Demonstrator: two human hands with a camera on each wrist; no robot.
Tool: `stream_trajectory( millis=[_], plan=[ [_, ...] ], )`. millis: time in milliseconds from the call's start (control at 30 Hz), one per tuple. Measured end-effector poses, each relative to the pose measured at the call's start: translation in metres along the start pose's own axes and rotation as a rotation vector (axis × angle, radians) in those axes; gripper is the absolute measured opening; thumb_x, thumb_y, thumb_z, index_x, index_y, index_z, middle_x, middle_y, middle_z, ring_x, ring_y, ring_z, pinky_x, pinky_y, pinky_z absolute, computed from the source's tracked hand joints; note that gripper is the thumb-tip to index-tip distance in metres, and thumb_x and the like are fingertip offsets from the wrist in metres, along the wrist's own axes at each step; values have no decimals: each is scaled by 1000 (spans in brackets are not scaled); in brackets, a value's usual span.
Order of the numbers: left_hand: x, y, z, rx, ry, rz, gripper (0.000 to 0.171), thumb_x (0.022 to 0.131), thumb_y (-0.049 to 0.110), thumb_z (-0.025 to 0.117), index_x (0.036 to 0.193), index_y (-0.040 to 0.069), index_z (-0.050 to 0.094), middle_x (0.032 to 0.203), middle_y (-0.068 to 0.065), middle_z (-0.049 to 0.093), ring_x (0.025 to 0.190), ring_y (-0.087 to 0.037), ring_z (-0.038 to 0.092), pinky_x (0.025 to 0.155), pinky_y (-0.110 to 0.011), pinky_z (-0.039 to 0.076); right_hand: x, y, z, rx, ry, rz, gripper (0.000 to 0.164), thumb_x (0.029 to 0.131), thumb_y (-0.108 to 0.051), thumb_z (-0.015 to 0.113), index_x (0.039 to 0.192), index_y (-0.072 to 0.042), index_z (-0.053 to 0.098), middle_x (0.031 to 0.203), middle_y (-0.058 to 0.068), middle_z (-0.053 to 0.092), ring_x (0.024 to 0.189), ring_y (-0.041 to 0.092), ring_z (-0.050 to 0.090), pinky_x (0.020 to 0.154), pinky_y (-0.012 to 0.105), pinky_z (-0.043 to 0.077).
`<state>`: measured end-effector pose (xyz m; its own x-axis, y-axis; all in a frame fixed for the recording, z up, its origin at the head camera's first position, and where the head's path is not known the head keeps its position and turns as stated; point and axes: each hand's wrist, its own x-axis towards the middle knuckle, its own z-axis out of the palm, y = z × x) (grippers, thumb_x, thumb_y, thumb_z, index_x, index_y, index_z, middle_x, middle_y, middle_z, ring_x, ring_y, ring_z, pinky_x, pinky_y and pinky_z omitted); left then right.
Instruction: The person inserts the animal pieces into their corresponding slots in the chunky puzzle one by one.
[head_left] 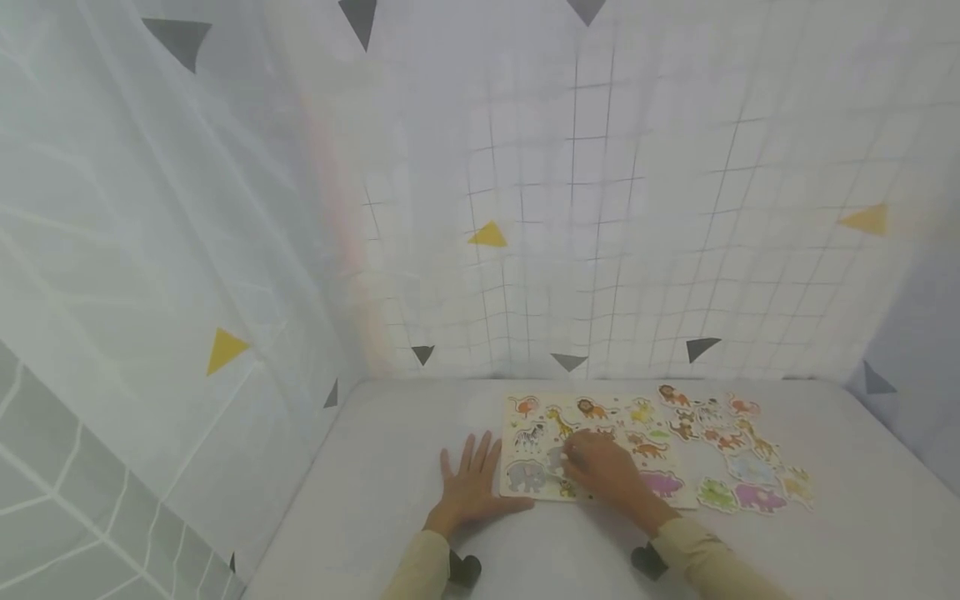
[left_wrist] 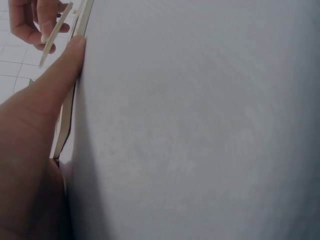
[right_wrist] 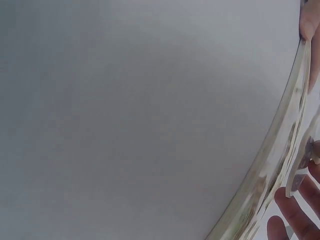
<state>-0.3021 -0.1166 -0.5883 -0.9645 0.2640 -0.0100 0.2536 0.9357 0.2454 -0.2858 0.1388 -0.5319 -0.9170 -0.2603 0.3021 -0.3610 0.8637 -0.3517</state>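
Observation:
A wooden animal puzzle board [head_left: 622,493] lies on the white table, its pictures showing a zebra, a giraffe, a lion, an elephant and a purple hippo. My left hand [head_left: 472,492] rests with fingers spread on the table at the board's left side, its thumb against the near edge. Over the board's middle, my right hand [head_left: 609,471] pinches a thin grey animal puzzle piece [head_left: 556,461]. In the left wrist view that puzzle piece [left_wrist: 54,37] is tilted, clear of the board. The right wrist view shows its edge [right_wrist: 295,172] between fingers and thumb; its picture is mostly hidden.
Several loose animal pieces lie to the board's right, among them a lion [head_left: 674,395], a giraffe [head_left: 762,443], a green animal [head_left: 717,495] and a purple hippo [head_left: 760,498]. A white patterned cloth wall [head_left: 450,292] stands behind the table [head_left: 375,467].

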Motion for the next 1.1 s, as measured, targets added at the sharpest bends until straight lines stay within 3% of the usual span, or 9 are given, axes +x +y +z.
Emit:
stream_trajectory(
  millis=[167, 267, 433, 667, 900, 1100],
  plan=[
    [-1, 1, -2, 4, 9, 4, 124, 70, 100, 47, 166, 28, 15, 177, 2, 8, 165, -30, 4, 125, -76, -2, 3, -11, 4, 16, 29, -45, 10, 94, -24, 74, 100, -21, 67, 99, -5, 70, 84, 10, 64, 76, 29, 57],
    [-3, 2, -5, -20, 19, 19, 124, 71, 98, 49, 166, 26, 16, 177, 0, 9, 165, -31, 3, 124, -77, -4, 4, -16, 6, 10, 44, -76, 11, 94, -24, 74, 101, -21, 67, 99, -7, 69, 83, 9, 63, 75, 26, 56],
    [-5, 3, -9, -66, 29, 33, 123, 72, 96, 52, 166, 23, 20, 177, -2, 11, 164, -33, 4, 123, -77, -5, 6, -25, 10, 25, 54, -109, 10, 93, -21, 75, 99, -22, 67, 105, -5, 71, 90, 12, 68, 79, 29, 58],
    [-7, 4, -11, -49, 23, 40, 123, 72, 96, 53, 166, 22, 20, 176, -2, 11, 164, -33, 6, 124, -77, -2, 8, -32, 19, 19, 111, -188, 12, 88, -17, 78, 94, -20, 68, 101, -4, 73, 86, 14, 70, 76, 27, 60],
    [-1, -1, -1, 24, 27, 21, 122, 72, 98, 49, 166, 26, 18, 177, 2, 10, 165, -31, 6, 124, -77, 2, 8, -36, 29, 28, 104, -188, 14, 86, -20, 79, 95, -21, 68, 100, -5, 73, 88, 12, 69, 78, 27, 60],
    [3, -3, 6, 6, 26, 2, 126, 68, 102, 46, 166, 28, 18, 177, 3, 9, 165, -30, 6, 124, -77, 1, 9, -42, 29, 13, 81, -212, 11, 89, -20, 77, 96, -20, 68, 97, -6, 71, 87, 12, 65, 80, 29, 59]
  ],
)
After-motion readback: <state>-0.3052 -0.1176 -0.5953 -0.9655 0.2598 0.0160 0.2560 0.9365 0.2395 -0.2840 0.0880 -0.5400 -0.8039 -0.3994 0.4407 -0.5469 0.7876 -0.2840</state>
